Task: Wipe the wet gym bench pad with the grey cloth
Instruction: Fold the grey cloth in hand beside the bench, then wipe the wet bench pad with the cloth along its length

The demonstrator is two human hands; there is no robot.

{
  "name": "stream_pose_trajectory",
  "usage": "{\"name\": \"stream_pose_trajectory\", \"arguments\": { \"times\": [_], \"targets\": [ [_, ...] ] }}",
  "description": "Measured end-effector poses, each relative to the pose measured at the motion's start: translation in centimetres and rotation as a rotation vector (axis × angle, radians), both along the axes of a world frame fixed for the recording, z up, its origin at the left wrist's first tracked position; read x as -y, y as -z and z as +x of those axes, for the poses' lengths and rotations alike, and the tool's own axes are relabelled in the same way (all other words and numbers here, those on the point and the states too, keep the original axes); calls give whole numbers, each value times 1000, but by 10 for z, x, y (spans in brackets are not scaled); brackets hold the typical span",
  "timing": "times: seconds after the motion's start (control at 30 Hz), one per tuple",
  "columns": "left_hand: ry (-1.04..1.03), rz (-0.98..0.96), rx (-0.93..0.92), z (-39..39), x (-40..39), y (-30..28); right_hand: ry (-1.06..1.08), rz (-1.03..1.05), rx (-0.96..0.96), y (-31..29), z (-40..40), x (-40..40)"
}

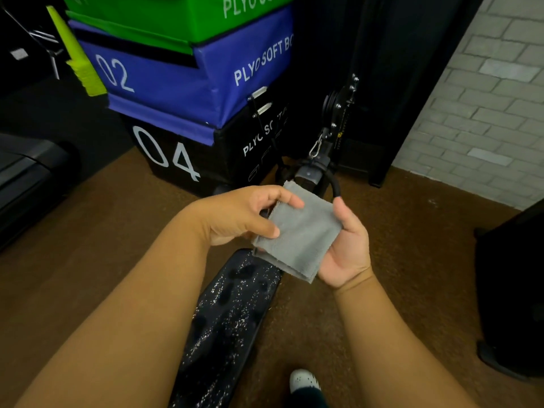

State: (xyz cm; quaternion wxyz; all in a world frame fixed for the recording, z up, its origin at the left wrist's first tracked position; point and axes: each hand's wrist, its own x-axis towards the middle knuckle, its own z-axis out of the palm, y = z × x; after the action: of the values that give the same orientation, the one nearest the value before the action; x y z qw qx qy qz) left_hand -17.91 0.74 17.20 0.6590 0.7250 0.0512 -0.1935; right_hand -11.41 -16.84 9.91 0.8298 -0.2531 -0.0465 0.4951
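A folded grey cloth (300, 232) is held in the air between both hands, above the far end of the bench. My left hand (241, 214) pinches its left edge with thumb and fingers. My right hand (347, 248) cradles the cloth from the right, palm up, thumb on its upper corner. Below them runs the black gym bench pad (232, 313), long and narrow, speckled with water droplets. The cloth is apart from the pad.
Stacked plyo boxes, green, blue (188, 75) and black (188, 154), stand beyond the bench. A cable pulley with carabiner (326, 142) hangs at the bench's far end. Brown floor lies both sides; a white brick wall (482, 107) is right, dark equipment (512, 290) far right. My shoe (304, 381) is below.
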Motion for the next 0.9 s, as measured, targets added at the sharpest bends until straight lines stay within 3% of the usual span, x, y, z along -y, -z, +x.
{"name": "stream_pose_trajectory", "arguments": {
  "times": [0.23,0.33,0.43,0.6,0.7,0.8,0.9],
  "targets": [
    [-14,189,-33,-20,3,15,-18,-87,-114,17,-9,4],
    [-237,356,-41,-28,-7,54,-7,-138,-211,50,-7,2],
    [-475,369,-65,-34,-17,99,-60,-157,-283,84,-6,1],
    [-612,431,-64,-31,-26,161,-101,-211,-290,141,1,-5],
    [-598,574,-112,-38,-33,211,-168,-485,-226,180,10,-16],
    [-583,637,-209,-58,-37,274,-279,-798,-5,218,19,-36],
    [-541,669,-266,-78,-45,333,-317,-955,272,247,30,-66]
  ]
}}
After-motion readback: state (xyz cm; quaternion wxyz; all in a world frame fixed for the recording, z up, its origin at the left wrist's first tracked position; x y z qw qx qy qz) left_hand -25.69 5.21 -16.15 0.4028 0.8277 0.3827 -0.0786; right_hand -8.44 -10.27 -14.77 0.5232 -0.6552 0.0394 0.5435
